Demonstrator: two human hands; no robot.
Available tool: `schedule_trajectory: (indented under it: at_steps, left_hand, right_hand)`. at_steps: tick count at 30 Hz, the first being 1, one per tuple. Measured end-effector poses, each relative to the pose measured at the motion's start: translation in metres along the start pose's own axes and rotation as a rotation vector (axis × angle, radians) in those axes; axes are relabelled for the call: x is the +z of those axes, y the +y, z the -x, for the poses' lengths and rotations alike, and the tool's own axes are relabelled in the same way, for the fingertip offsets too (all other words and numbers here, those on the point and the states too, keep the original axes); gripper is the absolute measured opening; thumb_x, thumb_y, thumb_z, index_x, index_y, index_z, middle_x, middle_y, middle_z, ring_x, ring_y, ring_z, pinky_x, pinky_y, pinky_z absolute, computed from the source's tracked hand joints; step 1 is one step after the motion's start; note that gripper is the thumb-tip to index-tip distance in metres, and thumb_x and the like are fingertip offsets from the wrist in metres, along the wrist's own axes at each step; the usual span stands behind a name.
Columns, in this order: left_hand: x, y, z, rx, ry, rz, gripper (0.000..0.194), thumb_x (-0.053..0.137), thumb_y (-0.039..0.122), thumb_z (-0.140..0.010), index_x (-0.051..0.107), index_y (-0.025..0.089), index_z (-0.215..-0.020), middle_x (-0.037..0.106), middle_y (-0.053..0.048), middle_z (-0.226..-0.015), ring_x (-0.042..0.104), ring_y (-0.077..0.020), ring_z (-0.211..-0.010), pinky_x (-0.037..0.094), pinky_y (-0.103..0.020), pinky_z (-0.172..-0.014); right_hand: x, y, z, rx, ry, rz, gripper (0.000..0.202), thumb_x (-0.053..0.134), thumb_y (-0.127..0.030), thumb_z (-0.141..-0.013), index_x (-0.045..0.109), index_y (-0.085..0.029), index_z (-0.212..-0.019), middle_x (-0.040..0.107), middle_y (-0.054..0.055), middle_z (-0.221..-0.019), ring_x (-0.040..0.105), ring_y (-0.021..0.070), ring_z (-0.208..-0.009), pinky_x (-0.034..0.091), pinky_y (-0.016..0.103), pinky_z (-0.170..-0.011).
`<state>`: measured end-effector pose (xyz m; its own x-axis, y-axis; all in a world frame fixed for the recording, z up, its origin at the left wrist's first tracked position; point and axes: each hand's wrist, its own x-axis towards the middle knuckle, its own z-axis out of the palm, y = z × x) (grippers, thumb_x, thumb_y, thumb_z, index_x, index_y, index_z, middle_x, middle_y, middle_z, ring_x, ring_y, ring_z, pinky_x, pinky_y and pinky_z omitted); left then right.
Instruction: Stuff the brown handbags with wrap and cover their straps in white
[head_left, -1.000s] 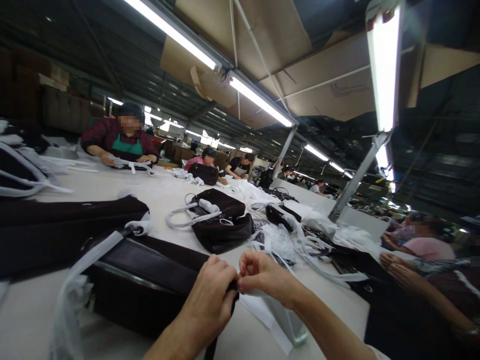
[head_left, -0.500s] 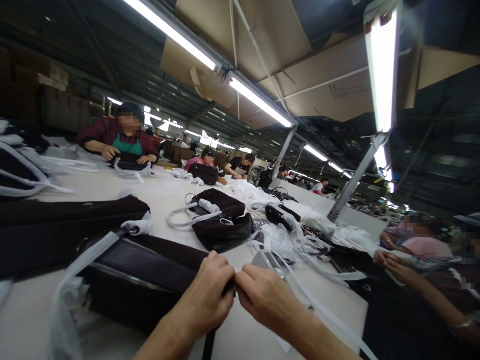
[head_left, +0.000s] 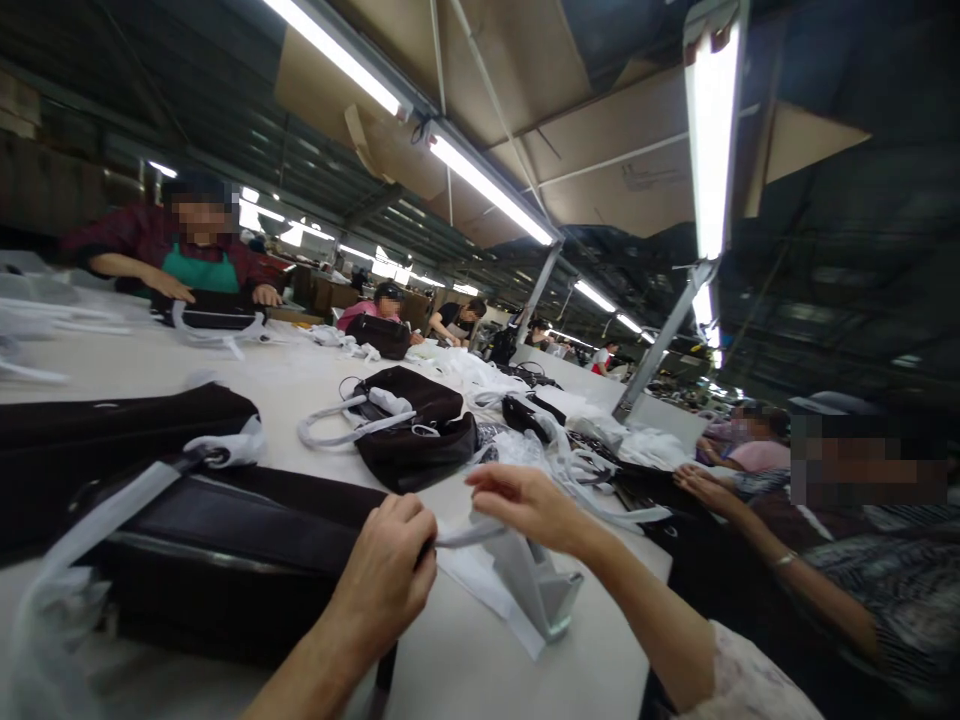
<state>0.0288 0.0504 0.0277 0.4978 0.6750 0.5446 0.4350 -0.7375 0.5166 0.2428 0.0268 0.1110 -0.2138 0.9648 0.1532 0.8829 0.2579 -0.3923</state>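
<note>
A dark brown bag (head_left: 225, 540) lies on the white table (head_left: 465, 660) in front of me, its handle wrapped in white plastic film (head_left: 120, 500). My left hand (head_left: 386, 575) is closed on the bag's right end. My right hand (head_left: 525, 505) pinches a white strip (head_left: 469, 535) that stretches taut from my left hand. Under the strip stands a grey tape dispenser (head_left: 544, 590).
Another brown bag with white-wrapped handles (head_left: 409, 425) sits mid-table among heaps of white wrapping (head_left: 555, 450). A dark flat bag (head_left: 112, 420) lies at the left. Co-workers sit around the table: one in a green apron (head_left: 195, 265), others at the far end, one close at my right (head_left: 825, 570).
My right hand has drawn away to the right and up from the left hand, pulling the white strip out between them. The view has shifted to the right.
</note>
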Motion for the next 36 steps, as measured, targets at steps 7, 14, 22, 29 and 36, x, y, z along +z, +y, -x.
schedule_trajectory:
  at_steps: [7,14,22,29,36]
  left_hand:
    - [0.004,-0.007,-0.001,0.044,0.022,0.061,0.018,0.047,0.004,-0.082,0.052,0.020,-0.075,0.059,-0.006,-0.090,0.053,-0.0246,-0.090,0.043,-0.037,-0.079]
    - [0.001,-0.005,-0.001,0.017,-0.004,0.046,0.019,0.049,0.004,-0.082,0.054,0.020,-0.075,0.060,-0.005,-0.090,0.055,-0.0245,-0.090,0.044,-0.036,-0.080]
    - [0.002,-0.010,-0.001,0.027,0.003,0.031,0.019,0.049,0.004,-0.081,0.057,0.019,-0.075,0.061,-0.006,-0.089,0.055,-0.0243,-0.089,0.045,-0.036,-0.080]
    - [0.001,-0.010,-0.003,0.042,0.008,0.048,0.018,0.049,0.004,-0.082,0.059,0.018,-0.076,0.061,-0.006,-0.088,0.055,-0.0237,-0.088,0.045,-0.037,-0.080]
    - [0.000,-0.005,-0.001,-0.006,0.032,0.084,0.020,0.051,0.000,-0.081,0.059,0.018,-0.076,0.062,-0.006,-0.089,0.056,-0.0241,-0.090,0.046,-0.037,-0.082]
  right_hand:
    - [-0.017,0.097,0.047,0.548,0.019,0.124,0.032,0.061,-0.031,-0.091,0.061,-0.016,-0.063,0.058,-0.002,-0.060,0.056,0.0146,-0.062,0.042,0.028,-0.064]
    - [0.016,0.113,0.052,0.860,-0.100,-0.017,0.028,0.058,-0.041,-0.099,0.066,-0.014,-0.097,0.068,0.002,-0.088,0.065,0.0133,-0.071,0.056,0.030,-0.065]
    - [0.000,0.108,0.056,0.877,-0.033,-0.145,0.021,0.064,-0.035,-0.096,0.066,-0.014,-0.094,0.067,0.001,-0.087,0.062,0.0116,-0.067,0.053,0.025,-0.059]
    - [0.022,0.109,0.118,0.877,0.149,-0.267,0.025,0.060,-0.021,-0.084,0.059,-0.017,-0.060,0.052,-0.004,-0.054,0.042,0.0097,-0.047,0.027,0.023,-0.046]
    - [0.081,0.108,0.137,0.757,0.200,-0.383,0.026,0.066,-0.030,-0.057,0.050,-0.021,-0.038,0.047,-0.002,-0.041,0.044,0.0147,-0.048,0.031,0.029,-0.054]
